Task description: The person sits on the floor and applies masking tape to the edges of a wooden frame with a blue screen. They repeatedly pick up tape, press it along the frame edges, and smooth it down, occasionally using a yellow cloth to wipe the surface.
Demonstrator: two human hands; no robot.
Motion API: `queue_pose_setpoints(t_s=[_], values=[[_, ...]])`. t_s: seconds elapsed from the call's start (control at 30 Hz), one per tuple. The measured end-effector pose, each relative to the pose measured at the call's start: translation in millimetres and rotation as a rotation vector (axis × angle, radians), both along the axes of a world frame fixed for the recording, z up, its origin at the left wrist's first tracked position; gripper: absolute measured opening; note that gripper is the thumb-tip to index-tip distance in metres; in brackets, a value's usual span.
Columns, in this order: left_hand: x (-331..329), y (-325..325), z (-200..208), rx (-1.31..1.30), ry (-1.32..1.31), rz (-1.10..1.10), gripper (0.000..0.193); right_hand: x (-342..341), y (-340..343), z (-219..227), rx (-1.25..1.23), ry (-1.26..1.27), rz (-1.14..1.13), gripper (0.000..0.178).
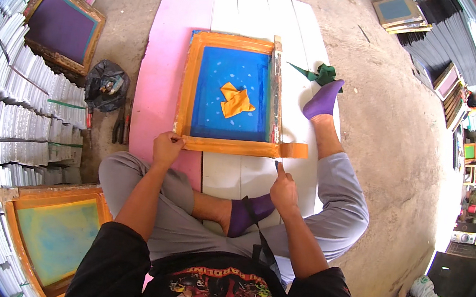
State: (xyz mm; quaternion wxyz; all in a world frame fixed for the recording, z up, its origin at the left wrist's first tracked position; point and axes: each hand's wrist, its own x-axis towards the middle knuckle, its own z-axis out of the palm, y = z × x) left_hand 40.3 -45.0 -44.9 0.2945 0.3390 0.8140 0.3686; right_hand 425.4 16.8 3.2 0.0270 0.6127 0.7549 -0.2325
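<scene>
A wooden screen-printing frame [184, 91] with blue mesh lies in front of me, its borders covered in shiny orange-brown tape. On the mesh rests a crumpled yellow cloth [236, 102]. At the near left corner, my left hand [168, 149] is closed, thumb and finger pinching the end of the tape strip [220, 145] along the near edge. That strip runs to a tape roll [294, 150] sticking out past the near right corner. Just below the roll, my right hand [285, 191] is closed around a slim, dark-tipped tool [277, 166], mostly hidden by the fingers.
Pink and white boards [162, 62] lie under the frame. A green cloth [323, 74] is by my right foot. Left are a black plastic bag [106, 86], pliers [118, 127], bundled white stacks [33, 76] and a purple-mesh frame [62, 23]. Another frame [58, 233] leans near my left knee.
</scene>
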Motion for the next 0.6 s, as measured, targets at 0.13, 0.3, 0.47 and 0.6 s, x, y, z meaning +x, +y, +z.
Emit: queue_pose_setpoints(t_s=[0.13, 0.3, 0.47, 0.6], values=[[-0.7, 0.8, -8.2, 0.01, -0.026, 0.014, 0.021, 21.2, 3.0, -15.6, 0.132, 0.108, -0.047, 0.066], [-1.1, 2.1, 7.2, -0.039, 0.021, -0.022, 0.02, 14.7, 81.6, 42.6, 0.227, 0.186, -0.14, 0.061], [-1.0, 1.6, 3.9, -0.061, 0.029, -0.017, 0.021, 33.0, 134.5, 38.6, -0.001, 0.15, -0.012, 0.05], [-0.2, 2.4, 4.9, -0.058, 0.069, -0.031, 0.022, 55.3, 144.3, 29.4, -0.074, 0.11, 0.099, 0.042]])
